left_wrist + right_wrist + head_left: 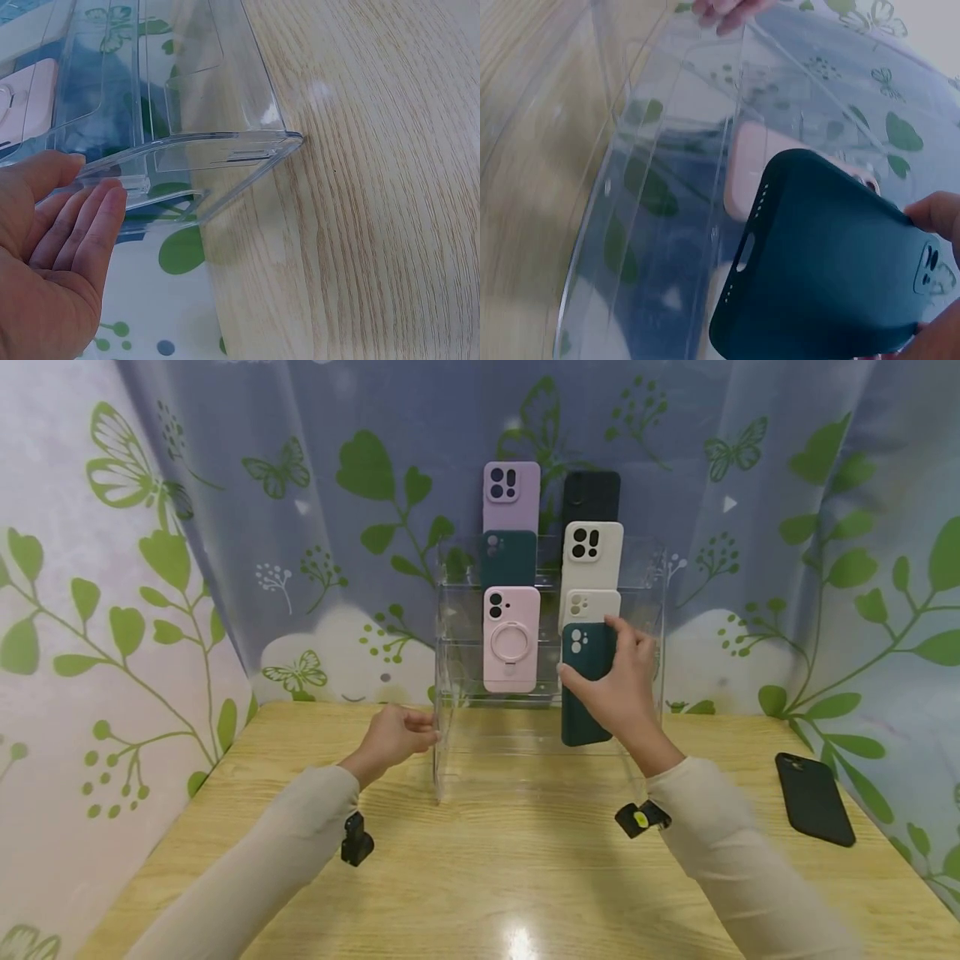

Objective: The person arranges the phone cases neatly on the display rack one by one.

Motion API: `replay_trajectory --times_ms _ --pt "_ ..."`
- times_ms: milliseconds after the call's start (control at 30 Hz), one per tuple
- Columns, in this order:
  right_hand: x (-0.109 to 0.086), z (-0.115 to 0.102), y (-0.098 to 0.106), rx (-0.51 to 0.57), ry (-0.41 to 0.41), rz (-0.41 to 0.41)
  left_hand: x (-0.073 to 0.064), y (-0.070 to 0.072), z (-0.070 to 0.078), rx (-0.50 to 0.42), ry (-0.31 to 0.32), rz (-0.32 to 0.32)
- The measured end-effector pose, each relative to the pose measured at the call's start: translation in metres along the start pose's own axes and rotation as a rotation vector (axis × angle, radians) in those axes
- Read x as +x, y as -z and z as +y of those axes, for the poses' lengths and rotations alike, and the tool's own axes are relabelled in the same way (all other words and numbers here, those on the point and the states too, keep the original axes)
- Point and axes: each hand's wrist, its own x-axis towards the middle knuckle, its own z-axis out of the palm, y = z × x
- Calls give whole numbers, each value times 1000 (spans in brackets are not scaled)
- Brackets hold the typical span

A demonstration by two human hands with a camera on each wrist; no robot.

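My right hand (626, 681) grips a dark teal phone case (581, 710) by its side edges, thumb on the left and fingers on the right. The case is held upright in front of a clear stepped display stand (480, 739), overlapping a cream phone case (592, 602). In the right wrist view the teal case's (832, 255) port end points toward the stand's lower tiers. My left hand (393, 739) pinches the stand's left side panel, whose edge (217, 136) passes between thumb and fingers in the left wrist view.
Left column of the stand: a lilac case (517, 514), another teal case (512, 560) and a pink case with a ring (510, 672). Right column, higher up: a black case (592, 497) and a white case (607, 560). Another black case (813, 797) lies on the wooden table (480, 877).
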Motion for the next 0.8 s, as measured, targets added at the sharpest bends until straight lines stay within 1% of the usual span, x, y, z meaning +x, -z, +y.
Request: replay_trajectory --times_ms 100,233,467,667,800 --pt "2 -5 -15 5 -1 14 0 0 1 3 0 -5" --pt "2 -11 -36 33 30 51 -1 0 2 10 3 -6" --pt "0 -16 -72 116 83 197 0 0 0 20 -7 -8" --pt "-2 -14 -100 118 131 309 0 0 -1 8 -6 8" --pt "-5 -8 -117 100 129 354 1 0 -2 2 -4 11"
